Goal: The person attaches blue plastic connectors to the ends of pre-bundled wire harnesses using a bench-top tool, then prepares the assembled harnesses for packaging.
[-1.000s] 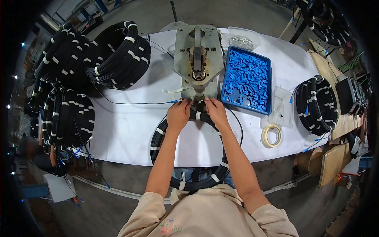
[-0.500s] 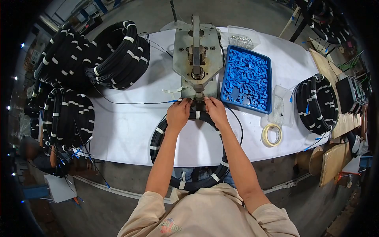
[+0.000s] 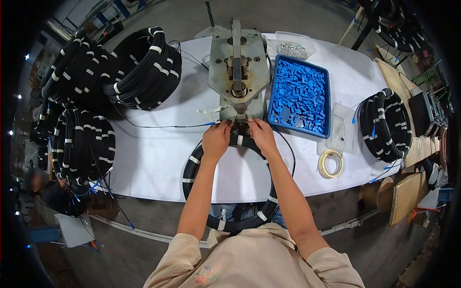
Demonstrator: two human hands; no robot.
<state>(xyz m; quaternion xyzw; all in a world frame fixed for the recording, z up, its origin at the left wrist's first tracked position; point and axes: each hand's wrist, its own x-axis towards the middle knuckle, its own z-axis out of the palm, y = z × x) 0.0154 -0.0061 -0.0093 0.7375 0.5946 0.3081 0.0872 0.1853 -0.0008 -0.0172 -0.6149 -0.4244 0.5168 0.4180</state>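
At the foot of a grey metal press (image 3: 238, 62), my left hand (image 3: 217, 139) and my right hand (image 3: 262, 138) are side by side, fingertips pinched just under its ram. Whatever the left fingers grip is hidden. A thin black cable (image 3: 291, 149) curves up from the right to my right fingers, which appear closed on it. Below my hands a coil of black cable (image 3: 192, 169), banded with white tape, overhangs the table's front edge against my body. Beside my left hand lies a cable's blue connector (image 3: 210, 124).
More taped black cable coils (image 3: 149, 72) are piled at the left, and another coil (image 3: 386, 126) stands right. A blue tray (image 3: 329, 103) holds many small blue pieces. Near it are a clear plastic tray (image 3: 343, 137), a tape roll (image 3: 330, 163) and a tub of metal bits (image 3: 293, 50).
My hands stay in place at the press, and the coil has not moved. The view has shifted very slightly.
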